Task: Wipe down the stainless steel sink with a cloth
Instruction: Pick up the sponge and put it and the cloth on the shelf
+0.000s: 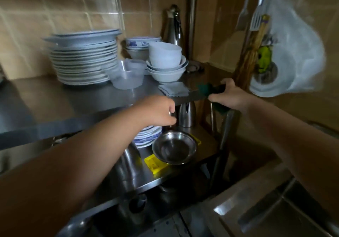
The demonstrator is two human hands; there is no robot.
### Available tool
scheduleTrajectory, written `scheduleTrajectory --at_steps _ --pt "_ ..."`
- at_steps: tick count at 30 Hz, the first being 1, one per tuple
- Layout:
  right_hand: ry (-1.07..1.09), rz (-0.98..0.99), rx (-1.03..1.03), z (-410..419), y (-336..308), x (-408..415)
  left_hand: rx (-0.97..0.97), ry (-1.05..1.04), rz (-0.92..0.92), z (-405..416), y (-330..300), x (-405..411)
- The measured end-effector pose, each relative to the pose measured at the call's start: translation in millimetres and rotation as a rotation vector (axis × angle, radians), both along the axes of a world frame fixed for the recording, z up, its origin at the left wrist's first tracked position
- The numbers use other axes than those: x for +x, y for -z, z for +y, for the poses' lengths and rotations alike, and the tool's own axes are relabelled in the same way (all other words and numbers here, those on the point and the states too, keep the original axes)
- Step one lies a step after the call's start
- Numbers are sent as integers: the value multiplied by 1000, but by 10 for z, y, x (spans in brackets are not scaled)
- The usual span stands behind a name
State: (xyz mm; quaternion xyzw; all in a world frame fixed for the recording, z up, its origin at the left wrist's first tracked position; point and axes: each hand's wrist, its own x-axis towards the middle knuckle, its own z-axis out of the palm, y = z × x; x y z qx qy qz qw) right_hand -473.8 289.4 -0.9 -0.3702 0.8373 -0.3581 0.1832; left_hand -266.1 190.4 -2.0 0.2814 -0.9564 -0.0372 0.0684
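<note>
- The right hand [229, 94], right of centre, grips a dark green cloth [211, 90] at the right end of the steel worktop [73, 104]; thumb on top, fingers [214, 100] curled under the edge, clamped on the cloth.
- The cloth drapes over the worktop's front edge, and part of it hangs below the hand.
- The left hand [159, 111], at centre, hangs in front of the worktop's front edge with its fingers curled loosely; motion blur makes it hard to say whether they hold anything, though nothing shows in them.
- The sink [275, 213] lies at lower right of the frame, below the right forearm, well apart from the cloth.
- A folded grey rag [173, 89] lies on the worktop just left of the green cloth.
- At upper left stands a tall stack of plates [84, 57]; beside it a clear tub [128, 77] and nested white bowls [166, 62].
- Behind the bowls stand blue-patterned bowls [141, 44] and a steel flask [173, 26] against the tiled wall.
- On the shelf [207, 145] under the worktop sit a steel bowl [174, 148] on a yellow item [156, 164], more plates [148, 136] to its left and a steel jug [187, 114] behind.
- At upper right hang a slotted spatula [255, 21], a bundle of chopsticks [249, 57] and a pale plastic bag [297, 53].
</note>
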Motion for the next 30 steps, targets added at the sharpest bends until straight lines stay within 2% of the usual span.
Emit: scheduleTrajectory --at_steps 4,10,16,20,24,30 --pt "26 50 32 -602 -206 -118 49 49 50 -463 -163 -170" --pt "58 158 125 -1083 -170 -460 102 116 78 -837 -193 -676" --pt "57 209 268 -1537 -77 -737 97 105 45 -1066 -136 -1046" --pt "69 330 384 -1806 68 -813 106 80 43 -1192 -132 -1222" --pt "103 440 431 -1900 155 -834 108 101 28 -1230 -104 -1309" --pt "223 415 373 -1556 -66 -845 106 245 35 -1132 -264 -1462"
